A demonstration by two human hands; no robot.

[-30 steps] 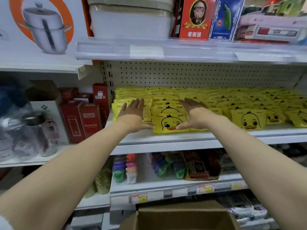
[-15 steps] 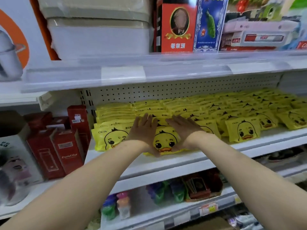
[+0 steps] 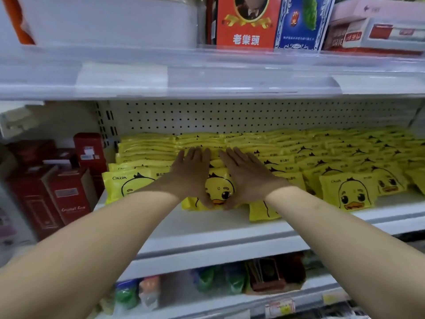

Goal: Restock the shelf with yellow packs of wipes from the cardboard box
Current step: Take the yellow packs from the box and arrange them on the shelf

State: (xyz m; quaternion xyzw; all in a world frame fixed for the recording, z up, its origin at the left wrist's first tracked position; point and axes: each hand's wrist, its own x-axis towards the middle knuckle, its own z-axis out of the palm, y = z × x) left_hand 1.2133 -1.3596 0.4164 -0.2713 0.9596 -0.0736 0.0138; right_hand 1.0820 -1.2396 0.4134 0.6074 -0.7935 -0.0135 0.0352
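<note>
Yellow glossy film covers every one of the packs of wipes. Each is printed with a cartoon duck's face, an orange beak, a small black tuft on top and "CKaK" lettering at the upper left corner.

They lie on the white shelf in rows that run from its front back to the pegboard, each pack leaning back on the next so they overlap like tiles. Every pack has its long axis running left to right, along the shelf's front edge, with the duck upright and facing outward.

The front pack of 1 row near the left end sits between the 2 hands. The left hand and right hand lie flat on that row, palms down and fingers straight, pointing toward the pegboard. The thumbs reach down to the front pack's lower edge and nearly meet there. Neither hand curls around anything.

Just left of the packs stand dark red boxes. An upper shelf above carries more cartons.
</note>
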